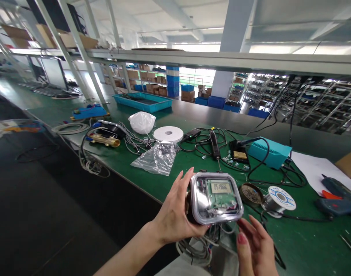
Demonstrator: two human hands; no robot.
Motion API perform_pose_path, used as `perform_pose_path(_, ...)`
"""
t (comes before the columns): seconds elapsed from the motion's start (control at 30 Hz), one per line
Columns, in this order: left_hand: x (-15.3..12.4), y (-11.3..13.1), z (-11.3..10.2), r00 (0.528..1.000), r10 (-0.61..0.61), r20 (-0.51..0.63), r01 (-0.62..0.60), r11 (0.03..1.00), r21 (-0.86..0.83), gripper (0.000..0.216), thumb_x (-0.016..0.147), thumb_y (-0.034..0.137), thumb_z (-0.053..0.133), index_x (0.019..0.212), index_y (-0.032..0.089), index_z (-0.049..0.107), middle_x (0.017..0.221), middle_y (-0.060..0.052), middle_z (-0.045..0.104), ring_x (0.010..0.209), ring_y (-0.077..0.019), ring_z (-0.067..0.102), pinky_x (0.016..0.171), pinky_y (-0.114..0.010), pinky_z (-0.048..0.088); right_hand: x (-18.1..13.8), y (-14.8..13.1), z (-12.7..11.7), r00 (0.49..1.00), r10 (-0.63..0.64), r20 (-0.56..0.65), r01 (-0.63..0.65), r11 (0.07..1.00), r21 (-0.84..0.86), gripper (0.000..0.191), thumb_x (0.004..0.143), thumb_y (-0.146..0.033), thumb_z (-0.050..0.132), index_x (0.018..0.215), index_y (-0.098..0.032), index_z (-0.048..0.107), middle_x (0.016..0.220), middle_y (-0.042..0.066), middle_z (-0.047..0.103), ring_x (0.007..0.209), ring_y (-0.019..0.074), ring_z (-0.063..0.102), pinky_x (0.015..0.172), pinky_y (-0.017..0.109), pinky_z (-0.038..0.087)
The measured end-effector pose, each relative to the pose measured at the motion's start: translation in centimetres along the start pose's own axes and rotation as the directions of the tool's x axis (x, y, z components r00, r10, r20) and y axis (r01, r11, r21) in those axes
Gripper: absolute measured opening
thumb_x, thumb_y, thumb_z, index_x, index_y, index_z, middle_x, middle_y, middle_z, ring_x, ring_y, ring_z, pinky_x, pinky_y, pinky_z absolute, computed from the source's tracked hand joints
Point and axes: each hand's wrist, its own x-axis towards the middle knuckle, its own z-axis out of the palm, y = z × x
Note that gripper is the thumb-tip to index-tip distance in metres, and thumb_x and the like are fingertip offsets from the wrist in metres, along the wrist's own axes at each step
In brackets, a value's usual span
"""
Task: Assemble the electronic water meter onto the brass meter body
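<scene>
My left hand [177,209] is wrapped round the left side of a clear-lidded meter box [217,198], lifted above the bench front. Through the lid show a green circuit board and a small LCD with dark digits. Close to the lower right corner of the box is my right hand [256,243], fingers apart and slightly curled; whether a fingertip touches the box I cannot tell. Grey cables [194,249] hang in a coil beneath the box.
On the green bench [126,180] lie a solder spool [279,201], a round tin [251,193], a teal soldering station [270,152], an electric screwdriver [214,145], a plastic bag [158,158] and a brass fitting [104,141]. A glue gun [339,195] lies right; a blue tray [143,102] stands behind.
</scene>
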Motion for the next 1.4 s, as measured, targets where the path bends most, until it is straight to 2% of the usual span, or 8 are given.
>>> perform_pose_path(0.13,0.2,1.0,-0.2,1.0,-0.015,-0.017,0.016,0.999,0.052,0.116,0.059,0.034,0.077,0.146,0.014,0.004,0.143,-0.021,0.035,0.131,-0.0343,0.038,0.113,-0.055,0.023,2.0,-0.2,2.5,0.934,0.334,0.122,-0.353,0.916,0.191,0.059,0.076,-0.054,0.062,0.123,-0.02,0.052,0.092,0.006,0.071,0.074,0.0202,0.067,0.068,0.032,0.053)
perform_pose_path(0.23,0.3,1.5,-0.2,0.999,-0.025,-0.022,0.027,0.995,0.092,0.118,0.057,0.033,0.078,0.146,0.013,0.003,0.144,-0.02,0.035,0.133,-0.033,0.035,0.114,-0.052,0.023,2.6,-1.2,3.6,0.874,0.44,0.208,-0.486,0.792,0.37,0.056,0.078,-0.055,0.059,0.123,-0.022,0.052,0.09,0.003,0.072,0.071,0.0182,0.067,0.068,0.032,0.053)
perform_pose_path(0.33,0.8,1.7,-0.4,0.999,-0.047,-0.002,0.047,0.994,0.094,0.122,0.057,0.033,0.079,0.146,0.014,-0.002,0.144,-0.019,0.036,0.134,-0.0318,0.035,0.114,-0.052,0.023,2.5,-2.5,4.4,0.887,0.441,0.139,-0.453,0.771,0.447,0.049,0.076,-0.045,0.065,0.118,-0.022,0.055,0.091,0.0,0.071,0.075,0.0145,0.066,0.071,0.027,0.053)
perform_pose_path(0.6,3.2,1.8,-2.5,0.962,0.055,0.269,-0.046,0.998,-0.041,0.13,0.061,0.052,0.079,0.144,0.02,-0.015,0.145,-0.019,0.036,0.137,-0.0308,0.03,0.114,-0.059,0.006,3.8,-3.4,3.7,0.87,0.492,0.022,-0.436,0.749,0.499,0.03,0.076,-0.038,0.063,0.103,-0.024,0.064,0.082,-0.007,0.07,0.077,0.0102,0.065,0.063,0.018,0.05)
perform_pose_path(0.7,3.6,2.1,-2.1,0.961,0.079,0.266,-0.064,0.996,-0.066,0.13,0.062,0.05,0.079,0.144,0.02,-0.017,0.144,-0.02,0.038,0.136,-0.0293,0.032,0.114,-0.059,0.002,4.2,-3.7,3.4,0.849,0.529,0.007,-0.456,0.725,0.517,0.029,0.079,-0.038,0.059,0.104,-0.024,0.064,0.087,-0.006,0.072,0.084,0.0094,0.066,0.07,0.018,0.051)
perform_pose_path(0.83,3.8,2.4,-1.5,0.966,0.082,0.245,-0.064,0.995,-0.082,0.133,0.06,0.046,0.082,0.145,0.02,-0.017,0.141,-0.02,0.041,0.133,-0.0317,0.036,0.113,-0.061,0.004,4.3,-3.6,3.2,0.869,0.493,0.049,-0.447,0.739,0.503,0.029,0.082,-0.04,0.056,0.105,-0.023,0.064,0.091,-0.005,0.073,0.088,0.0104,0.067,0.076,0.021,0.052)
perform_pose_path(1.13,3.9,2.6,-1.4,0.97,0.081,0.229,-0.059,0.993,-0.1,0.133,0.057,0.042,0.083,0.146,0.019,-0.014,0.14,-0.019,0.044,0.131,-0.0321,0.039,0.113,-0.061,0.005,4.3,-3.6,2.9,0.863,0.498,0.079,-0.464,0.722,0.513,0.03,0.082,-0.04,0.057,0.107,-0.023,0.063,0.092,-0.005,0.074,0.089,0.0112,0.067,0.076,0.021,0.052)
perform_pose_path(1.4,2.3,1.0,-2.7,0.973,0.028,0.23,-0.023,0.999,-0.026,0.117,0.061,0.022,0.075,0.147,0.019,-0.004,0.148,-0.017,0.031,0.137,-0.0326,0.028,0.113,-0.06,0.012,3.2,-3.0,4.2,0.916,0.375,0.143,-0.398,0.799,0.451,0.042,0.082,-0.042,0.059,0.12,-0.024,0.057,0.088,-0.004,0.071,0.074,0.0105,0.065,0.072,0.022,0.052)
